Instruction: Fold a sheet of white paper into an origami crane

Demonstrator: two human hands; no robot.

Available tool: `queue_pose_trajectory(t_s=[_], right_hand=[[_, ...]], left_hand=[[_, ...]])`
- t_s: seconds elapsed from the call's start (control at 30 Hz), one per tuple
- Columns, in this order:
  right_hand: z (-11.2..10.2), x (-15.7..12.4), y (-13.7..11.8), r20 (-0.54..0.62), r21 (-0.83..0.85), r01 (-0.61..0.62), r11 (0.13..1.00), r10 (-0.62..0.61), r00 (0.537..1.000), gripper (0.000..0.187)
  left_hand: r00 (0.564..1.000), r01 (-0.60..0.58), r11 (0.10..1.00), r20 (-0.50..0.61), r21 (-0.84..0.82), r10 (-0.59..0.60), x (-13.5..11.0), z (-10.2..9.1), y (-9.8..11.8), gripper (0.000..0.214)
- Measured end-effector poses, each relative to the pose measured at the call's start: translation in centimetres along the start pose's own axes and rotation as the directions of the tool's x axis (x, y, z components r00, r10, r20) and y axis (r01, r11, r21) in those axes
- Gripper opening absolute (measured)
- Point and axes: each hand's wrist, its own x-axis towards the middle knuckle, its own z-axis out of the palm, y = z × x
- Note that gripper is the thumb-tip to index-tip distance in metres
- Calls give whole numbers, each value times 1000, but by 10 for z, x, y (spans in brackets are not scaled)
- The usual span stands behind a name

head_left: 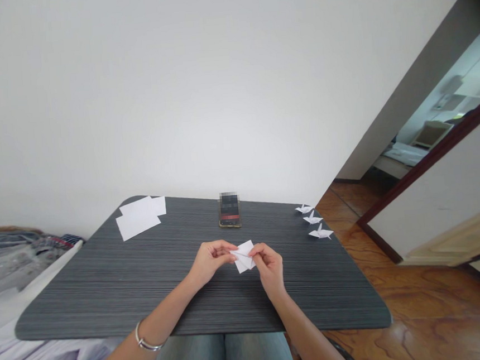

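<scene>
A small piece of folded white paper (243, 256) is held between both hands, just above the dark table. My left hand (211, 259) pinches its left corner between thumb and fingers. On the opposite side, my right hand (268, 261) grips the paper's right edge with thumb and forefinger. Fold lines and overlapping layers show on the paper's face. Three folded paper cranes (320, 233) stand in a row near the table's right edge. Several flat white paper sheets (138, 218) lie overlapping at the back left.
The dark striped table (108, 303) has rounded corners and meets a white wall at the back. A phone (230, 210) lies at the table's back middle. Heaped cloth and plastic bags (25, 271) sit left of the table. Wooden floor (435, 297) and a doorway are to the right.
</scene>
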Motion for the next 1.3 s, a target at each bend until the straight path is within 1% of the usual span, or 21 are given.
queue_pose_trajectory(t_s=[0.13, 0.4, 0.5, 0.6, 0.67, 0.8, 0.9, 1.0, 1.1, 1.23, 1.3], right_hand=[[0, -1, 2, 20, -4, 18, 1000, -18, 1000, 12], [0, -3, 1, 40, -194, 137, 971, -132, 990, 16], [0, -3, -1, 50, -228, 151, 962, -144, 988, 17], [0, -2, -2, 48, -254, 147, 956, -140, 989, 18], [0, -2, -2, 53, -281, 155, 947, -146, 988, 18], [0, -2, -2, 77, -289, 166, 943, -150, 986, 19], [-1, -2, -2, 92, -281, 161, 946, -141, 986, 19], [-2, -2, -3, 107, -259, 160, 953, -136, 985, 18], [-1, -2, -5, 113, -178, 113, 977, -94, 989, 18], [1, 1, -3, 49, 4, -57, 998, 57, 997, 14], [2, 4, -1, 38, 32, -128, 991, 127, 991, 15]], left_hand=[[999, -17, 999, -34, 42, 19, 0, -1, -1, 11], [998, -33, 998, -60, 45, 35, 2, -1, -2, 12], [998, -36, 999, -51, 15, 36, 1, 0, 0, 15], [999, 2, 998, -35, -66, -4, 1, 2, 1, 24], [998, 53, 994, -10, -92, -55, 1, 2, 0, 27], [987, 150, 988, 63, -36, -147, 2, 0, -5, 25], [986, 153, 988, 79, -30, -150, 2, 0, -6, 25], [989, 129, 991, 79, -24, -126, 2, 1, -5, 25], [995, 84, 996, 60, -6, -84, 2, 1, -5, 24], [999, 27, 999, 39, 43, -28, 3, -1, -7, 24], [999, 4, 997, 32, 76, -7, 4, -2, -8, 24]])
